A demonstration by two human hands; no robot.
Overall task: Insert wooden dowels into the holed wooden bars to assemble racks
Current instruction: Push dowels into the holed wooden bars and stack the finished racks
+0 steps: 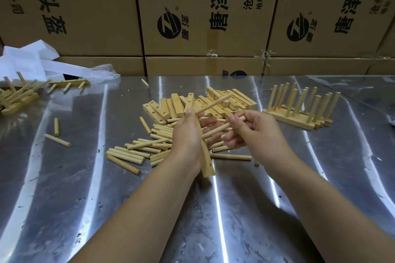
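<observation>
My left hand (185,134) grips a holed wooden bar (205,159) that stands tilted above the table, its lower end with one hole showing near my wrist. One dowel (215,103) sticks out of the bar's upper part, slanting up to the right. My right hand (250,131) pinches a second dowel (215,131) whose left end meets the bar near its middle. Loose dowels (136,151) lie in a heap under my hands. Behind them is a pile of holed bars (213,102).
Finished racks (299,111) with upright dowels stand at the right on the shiny metal table (245,209). More assembled pieces (19,96) and white paper (27,57) lie at the far left. Stray dowels (57,140) lie at the left. Cardboard boxes (205,6) wall off the back.
</observation>
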